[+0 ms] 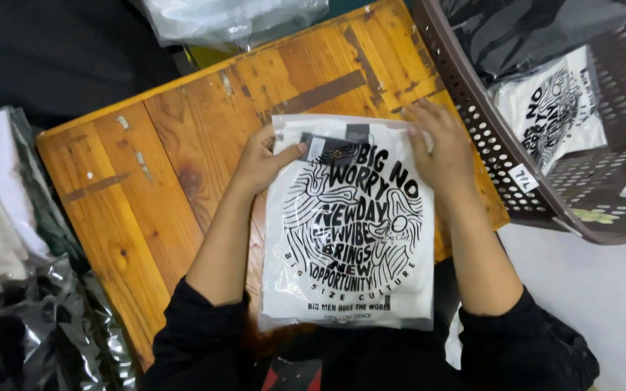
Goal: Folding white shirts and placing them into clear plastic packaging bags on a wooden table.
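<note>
A folded white T-shirt with a black printed design, sealed in a clear plastic bag, lies on a small wooden table in front of me. My left hand grips the bag's upper left edge, thumb pressing on a black hang tag near the collar. Flat on the bag's upper right corner rests my right hand, fingers pressing down the top edge. Both arms wear black sleeves.
A brown perforated plastic basket stands at the right, holding a similar bagged white shirt and dark bagged clothing. Stacks of bagged garments lie at the left. Another clear bag sits beyond the table's far edge.
</note>
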